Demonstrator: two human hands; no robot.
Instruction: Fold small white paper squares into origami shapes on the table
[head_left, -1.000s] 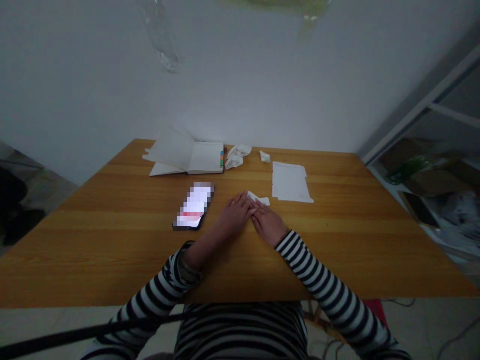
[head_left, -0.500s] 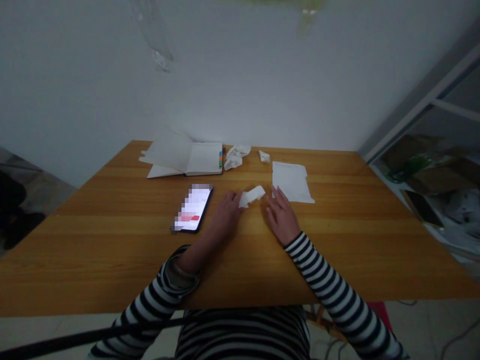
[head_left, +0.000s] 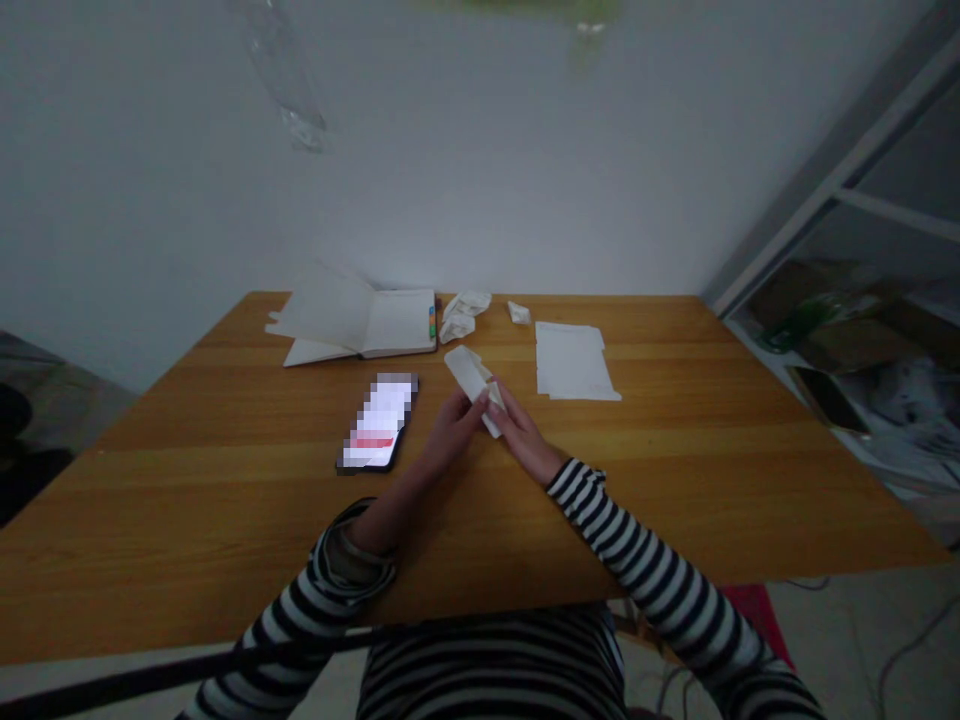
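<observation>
A folded piece of white paper [head_left: 469, 372] is held between both hands, a little in front of the table's middle. My left hand [head_left: 454, 421] grips it from the left, thumb on top. My right hand [head_left: 523, 430] closes on its lower right part, fingers pressed against it. The fold's exact shape near the fingertips is partly covered. To the right lies a flat white sheet [head_left: 574, 360] with torn edges. Left of my hands a lit phone [head_left: 380, 422] rests face up on the wooden table [head_left: 660, 470].
At the back left an open notebook [head_left: 405, 320] has lifted pages and coloured tabs. Beside it sit crumpled paper [head_left: 465, 312] and a small folded paper piece [head_left: 518, 313]. A wall bounds the table's far side; a shelf [head_left: 832, 400] with items stands at right.
The folded paper has come up off the table and turned. My right hand has moved left from beside the sheet and taken hold of the paper with my left hand.
</observation>
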